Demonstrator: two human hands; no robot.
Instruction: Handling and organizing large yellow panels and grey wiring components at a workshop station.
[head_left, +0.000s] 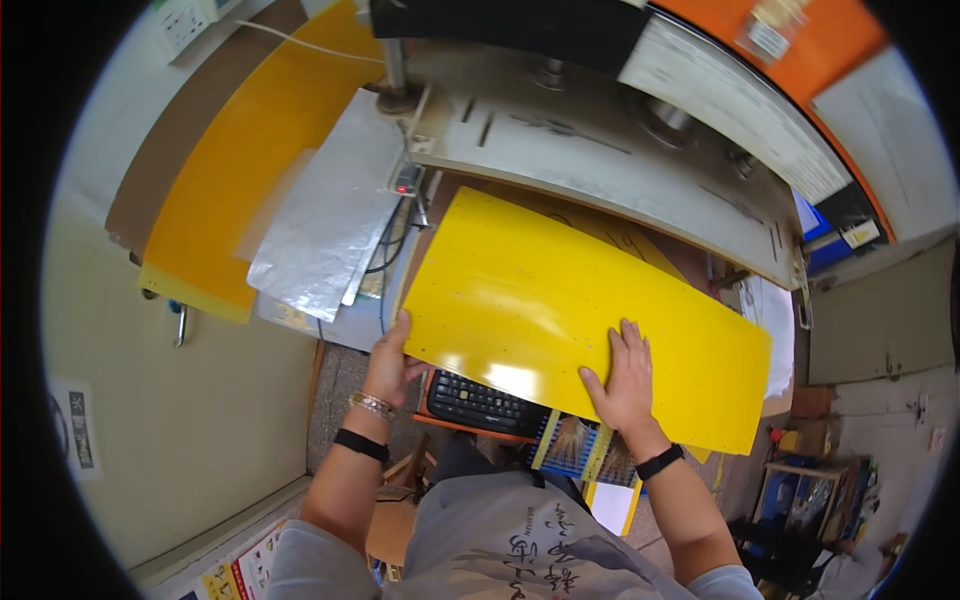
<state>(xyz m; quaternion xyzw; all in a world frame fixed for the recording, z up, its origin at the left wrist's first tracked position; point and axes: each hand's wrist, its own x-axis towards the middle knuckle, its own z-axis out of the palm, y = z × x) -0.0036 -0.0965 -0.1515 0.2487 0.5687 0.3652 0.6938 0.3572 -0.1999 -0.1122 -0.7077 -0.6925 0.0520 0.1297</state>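
A large glossy yellow sheet point(560, 300) lies tilted over the work surface in front of a grey machine point(600, 150). My left hand point(388, 362) grips the sheet's near left edge, thumb on top. Flat on the sheet's near right part rests my right hand point(622, 375), fingers spread, pressing down. More yellow sheets point(625, 235) show under its far edge. A black keyboard point(480, 403) pokes out below the sheet, between my hands.
A stack of orange-yellow sheets point(240, 170) lies at the left, with a silvery foil sheet point(330, 215) beside it. Black cables point(385, 245) run down near the machine's small red-lit box point(405, 178). Cluttered shelves point(810, 480) stand low right. A cream panel point(200, 400) fills the left.
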